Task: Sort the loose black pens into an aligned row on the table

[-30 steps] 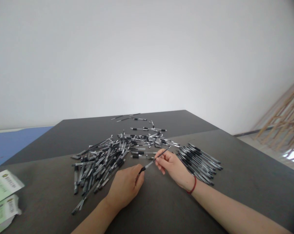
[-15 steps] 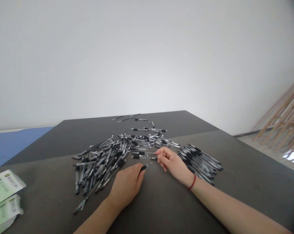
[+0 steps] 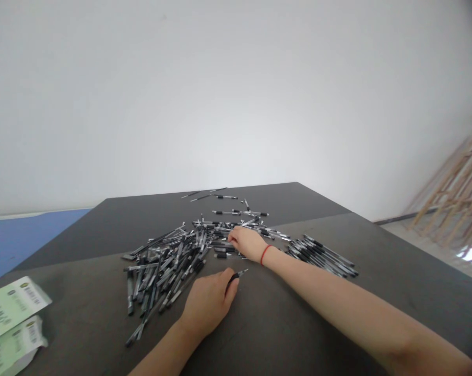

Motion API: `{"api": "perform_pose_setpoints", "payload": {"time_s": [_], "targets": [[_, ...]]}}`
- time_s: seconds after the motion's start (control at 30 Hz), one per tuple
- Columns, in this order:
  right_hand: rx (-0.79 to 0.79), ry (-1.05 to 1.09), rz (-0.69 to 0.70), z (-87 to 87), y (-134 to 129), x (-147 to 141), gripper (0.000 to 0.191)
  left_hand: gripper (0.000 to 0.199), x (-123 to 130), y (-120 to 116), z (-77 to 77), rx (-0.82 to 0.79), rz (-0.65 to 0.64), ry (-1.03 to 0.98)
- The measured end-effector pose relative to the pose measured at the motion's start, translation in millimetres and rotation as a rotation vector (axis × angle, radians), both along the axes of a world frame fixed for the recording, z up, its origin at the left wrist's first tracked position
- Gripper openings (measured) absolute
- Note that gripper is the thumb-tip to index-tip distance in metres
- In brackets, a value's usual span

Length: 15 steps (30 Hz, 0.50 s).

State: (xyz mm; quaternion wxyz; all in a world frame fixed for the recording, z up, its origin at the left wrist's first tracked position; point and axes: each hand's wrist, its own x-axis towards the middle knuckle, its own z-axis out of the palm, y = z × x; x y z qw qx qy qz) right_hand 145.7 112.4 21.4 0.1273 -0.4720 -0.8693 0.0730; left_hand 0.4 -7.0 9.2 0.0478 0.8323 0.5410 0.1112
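Note:
My left hand is closed around a black-gripped pen, its bare metal tip pointing up and to the right. Beyond it, my right hand reaches over the middle of the scattered pens, its fingers curled together; whatever they pinch is hidden. A large loose heap of clear and black pens lies left of centre, spreading behind my right hand. Just below that hand rests a single pen. To the right, under my right forearm in part, lies a neat row of pens side by side.
Green and white packets sit at the table's left edge. Several thin refills and pens lie far back on the dark table. A white wall stands behind, with a wooden rack off to the right.
My right hand has moved left and farther forward, from beside the neat row to over the scattered pens. My left hand still holds its pen and has barely shifted.

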Motion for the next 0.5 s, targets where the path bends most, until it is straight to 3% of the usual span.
{"api": "perform_pose_setpoints", "payload": {"time_s": [0.5], "targets": [[0.088,-0.196,0.019,-7.1,14,-12,0.020,0.029,0,3,-5.7,0.031,0.000,0.008]]}}
